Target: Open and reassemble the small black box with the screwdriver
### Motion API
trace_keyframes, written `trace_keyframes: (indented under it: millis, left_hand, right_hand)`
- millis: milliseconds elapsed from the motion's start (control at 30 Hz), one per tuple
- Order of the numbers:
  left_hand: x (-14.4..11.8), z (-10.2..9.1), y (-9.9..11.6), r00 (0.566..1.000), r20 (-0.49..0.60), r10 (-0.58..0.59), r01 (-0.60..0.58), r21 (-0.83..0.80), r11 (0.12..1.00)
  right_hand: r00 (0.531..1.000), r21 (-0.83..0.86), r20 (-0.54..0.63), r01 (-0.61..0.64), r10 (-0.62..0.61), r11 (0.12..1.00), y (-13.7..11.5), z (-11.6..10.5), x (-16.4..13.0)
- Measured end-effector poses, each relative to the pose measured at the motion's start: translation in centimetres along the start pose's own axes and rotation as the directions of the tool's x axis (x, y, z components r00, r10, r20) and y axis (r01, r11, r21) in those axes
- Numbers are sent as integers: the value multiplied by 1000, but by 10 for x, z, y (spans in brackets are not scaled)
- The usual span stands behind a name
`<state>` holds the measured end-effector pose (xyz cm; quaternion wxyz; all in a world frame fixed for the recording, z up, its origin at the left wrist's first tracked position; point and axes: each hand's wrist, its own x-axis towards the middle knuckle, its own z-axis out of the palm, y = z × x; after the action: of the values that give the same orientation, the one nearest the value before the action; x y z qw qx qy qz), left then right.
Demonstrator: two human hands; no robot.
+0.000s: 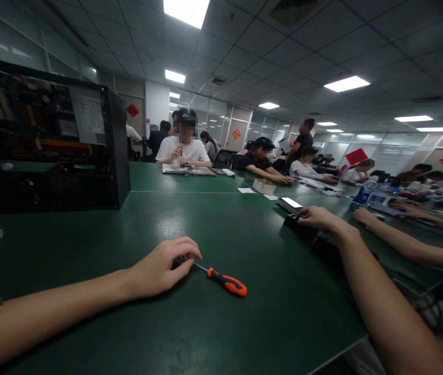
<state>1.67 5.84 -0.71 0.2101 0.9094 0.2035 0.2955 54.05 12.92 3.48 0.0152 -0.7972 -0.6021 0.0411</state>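
My left hand [162, 268] rests on the green table [205, 219], fingers curled over the metal tip end of a screwdriver [221, 280] with an orange and black handle that lies flat and points right. My right hand [315, 216] reaches far out to the right, fingers down on a small dark object [297, 225] near a phone with a lit screen [290, 203]. What lies under the left fingers is hidden.
An open black computer case [49, 140] stands at the left. Several people sit along the table's far side and right side with papers, a small cardboard box [264, 186] and devices. Another person's forearm [401, 245] lies at right.
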Motion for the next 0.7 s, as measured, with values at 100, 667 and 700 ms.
trace_keyframes:
  millis: [100,667,700]
  left_hand:
    - [0,0,-1,1000,7,-3,3,1,1000]
    - [0,1,-1,999,37,28,-28,2,1000]
    - [0,1,-1,999,38,29,-29,4,1000]
  right_hand:
    - [999,-7,40,-7,8,1000,1,1,-1]
    - [997,-26,81,-13,15,1000,-10,2,-2]
    - [996,-19,87,-13,14,1000,-9,1,-1]
